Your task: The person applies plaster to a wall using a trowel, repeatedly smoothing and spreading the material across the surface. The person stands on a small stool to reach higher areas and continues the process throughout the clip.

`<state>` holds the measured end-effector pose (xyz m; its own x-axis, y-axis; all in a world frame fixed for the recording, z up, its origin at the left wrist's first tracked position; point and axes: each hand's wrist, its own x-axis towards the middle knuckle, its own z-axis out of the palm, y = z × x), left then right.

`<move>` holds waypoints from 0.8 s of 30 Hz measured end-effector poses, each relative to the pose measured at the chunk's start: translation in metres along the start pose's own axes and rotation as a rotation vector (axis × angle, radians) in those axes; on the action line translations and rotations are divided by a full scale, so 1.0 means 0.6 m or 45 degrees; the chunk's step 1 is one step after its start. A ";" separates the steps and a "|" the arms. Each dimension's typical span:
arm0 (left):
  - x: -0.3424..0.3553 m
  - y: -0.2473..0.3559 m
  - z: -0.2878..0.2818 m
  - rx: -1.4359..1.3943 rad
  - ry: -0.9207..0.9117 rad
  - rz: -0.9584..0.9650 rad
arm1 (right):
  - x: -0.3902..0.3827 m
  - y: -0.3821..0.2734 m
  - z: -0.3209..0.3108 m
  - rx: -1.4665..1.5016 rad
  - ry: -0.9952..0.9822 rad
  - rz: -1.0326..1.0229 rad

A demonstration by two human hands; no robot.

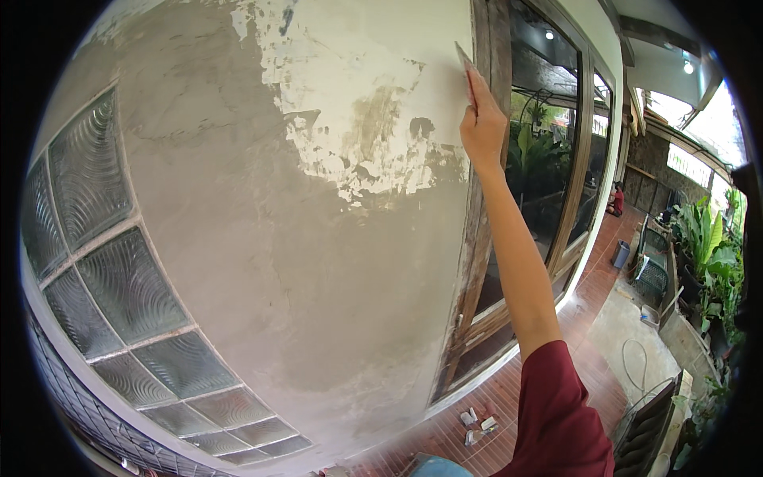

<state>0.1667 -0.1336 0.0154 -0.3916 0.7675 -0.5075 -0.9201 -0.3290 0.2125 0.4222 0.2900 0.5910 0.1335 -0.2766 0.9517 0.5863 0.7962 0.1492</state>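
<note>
Right hand (pixel 482 127), grip closed on thin flat scraper blade (pixel 464 62), high on grey plastered wall (pixel 262 238) beside weathered wooden door frame (pixel 486 48). Advice: keep blade shallow, pressure even. Left hand unseen.

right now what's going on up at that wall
A person's right hand, arm stretched up in a dark red sleeve, holds a flat scraper blade against the wall beside a wooden window frame. Around the blade the wall carries patchy white paint with bare spots; lower down it is plain grey plaster. Glass blocks sit in the wall to the left. The left hand is out of view.
</note>
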 end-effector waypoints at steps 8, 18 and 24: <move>-0.004 0.006 0.004 0.026 0.048 0.030 | 0.011 0.034 0.028 -0.149 -0.165 -0.105; -0.014 0.015 -0.010 0.033 0.170 0.128 | -0.175 -0.039 -0.021 -0.096 -0.372 -0.066; -0.017 0.010 -0.011 0.072 -0.024 0.176 | -0.233 -0.073 -0.108 0.007 -0.422 -0.148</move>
<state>0.1654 -0.1469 0.0161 -0.5143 0.7272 -0.4547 -0.8559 -0.4012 0.3264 0.4297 0.2587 0.4343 -0.2009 -0.1765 0.9636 0.5782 0.7727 0.2621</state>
